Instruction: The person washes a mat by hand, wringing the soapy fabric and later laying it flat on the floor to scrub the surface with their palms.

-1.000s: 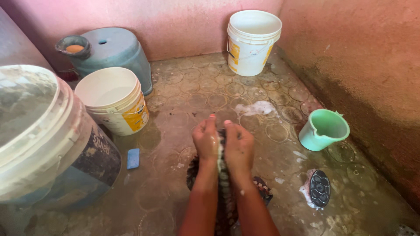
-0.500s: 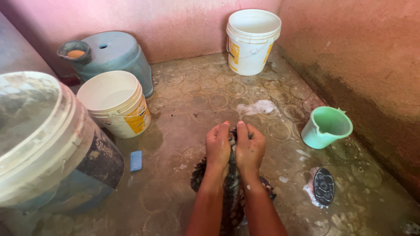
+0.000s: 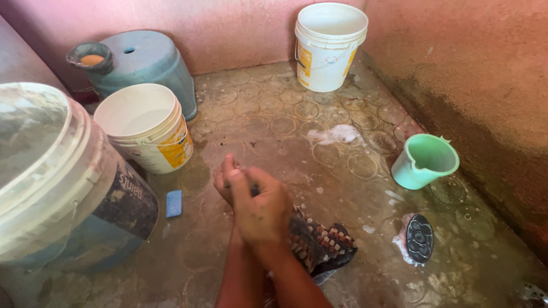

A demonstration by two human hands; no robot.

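Note:
A dark wet cloth (image 3: 323,244) with a small red-and-white pattern lies bunched on the wet floor in front of me. My right hand (image 3: 260,211) is clenched on the cloth's upper end. It lies over my left hand (image 3: 222,181), whose fingers show just behind it, closed on the same bunch of cloth. Both hands are wet and soapy and sit left of the middle of the view.
A big grey bucket (image 3: 54,188) stands at the left, a white bucket (image 3: 148,128) beside it, another white bucket (image 3: 328,45) by the back wall. A green jug (image 3: 425,161) stands at the right, a dark scrubbing brush (image 3: 418,238) near it. A blue soap bar (image 3: 173,203) lies on the floor.
My hands were side by side rubbing the cloth. Now they have shifted left, the right hand crossing over the left, and more of the cloth lies spread to the right.

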